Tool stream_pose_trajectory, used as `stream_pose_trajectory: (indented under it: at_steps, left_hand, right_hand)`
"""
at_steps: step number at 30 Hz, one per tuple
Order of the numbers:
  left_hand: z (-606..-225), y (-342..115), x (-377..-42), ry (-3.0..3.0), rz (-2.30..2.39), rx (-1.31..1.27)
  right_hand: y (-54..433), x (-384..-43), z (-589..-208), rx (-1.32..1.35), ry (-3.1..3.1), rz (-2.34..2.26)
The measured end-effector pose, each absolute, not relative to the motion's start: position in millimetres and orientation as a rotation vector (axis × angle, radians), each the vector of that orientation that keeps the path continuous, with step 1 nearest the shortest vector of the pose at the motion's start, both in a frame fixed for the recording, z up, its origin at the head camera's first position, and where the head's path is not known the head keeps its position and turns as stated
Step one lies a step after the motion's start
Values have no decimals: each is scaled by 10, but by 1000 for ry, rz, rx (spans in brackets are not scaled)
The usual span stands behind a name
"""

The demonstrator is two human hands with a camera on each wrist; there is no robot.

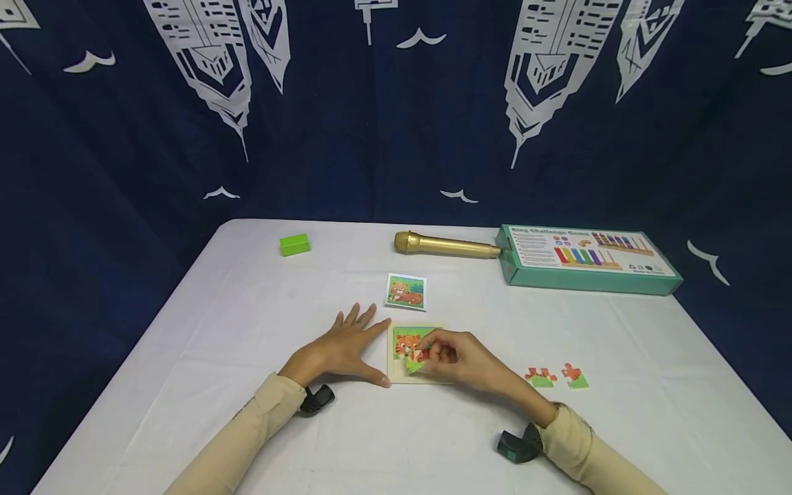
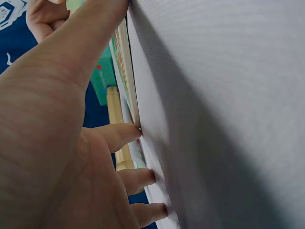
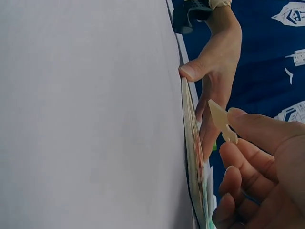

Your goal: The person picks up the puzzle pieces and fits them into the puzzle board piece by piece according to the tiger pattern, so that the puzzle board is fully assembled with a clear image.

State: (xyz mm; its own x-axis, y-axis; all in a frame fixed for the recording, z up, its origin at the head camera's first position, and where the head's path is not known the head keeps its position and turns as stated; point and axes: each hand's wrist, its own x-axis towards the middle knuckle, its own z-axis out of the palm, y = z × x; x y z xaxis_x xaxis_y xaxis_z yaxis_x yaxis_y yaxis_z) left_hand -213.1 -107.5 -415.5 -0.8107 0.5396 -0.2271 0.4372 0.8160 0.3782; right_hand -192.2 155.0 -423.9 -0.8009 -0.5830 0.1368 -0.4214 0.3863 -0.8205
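Fingers of my right hand point(image 1: 465, 359) pinch a jigsaw piece point(image 3: 220, 119) above the tiger puzzle board point(image 1: 398, 371). My left hand point(image 1: 342, 349), fingers spread wide, touches the board's left edge; two pieces point(image 1: 577, 377) lie right.

Backed by dk blue curtain point(image 1: 371, 137) w/ wht upside-down bldgs point(image 1: 547, 72) & curved marks point(image 1: 422, 39); furnished w/ counter point(image 1: 155, 385) under wht cloth point(image 1: 656, 385).

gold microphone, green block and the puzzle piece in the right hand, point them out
Gold microphone point(image 1: 448, 246): head view, on its handle.
Green block point(image 1: 294, 245): head view, middle of the block.
Puzzle piece point(image 3: 219, 117): right wrist view, on its pale surface.
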Motion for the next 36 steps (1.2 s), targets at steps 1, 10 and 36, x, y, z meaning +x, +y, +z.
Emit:
stream_pose_trajectory:
  at_steps: [1, 10, 36]
  left_hand:
    - [-4154, -1076, -2129, 2675, 443, 743]
    - [-4155, -1077, -2133, 2672, 436, 758]
    - [-4156, -1075, -2140, 2679, 442, 753]
  right_hand:
    - [1534, -1924, -4242, -908, 2479, -1360]
    - [1420, -1907, -4222, -927, 2532, -1288]
    - [1328, -1889, -4279, -930, 2634, -1154]
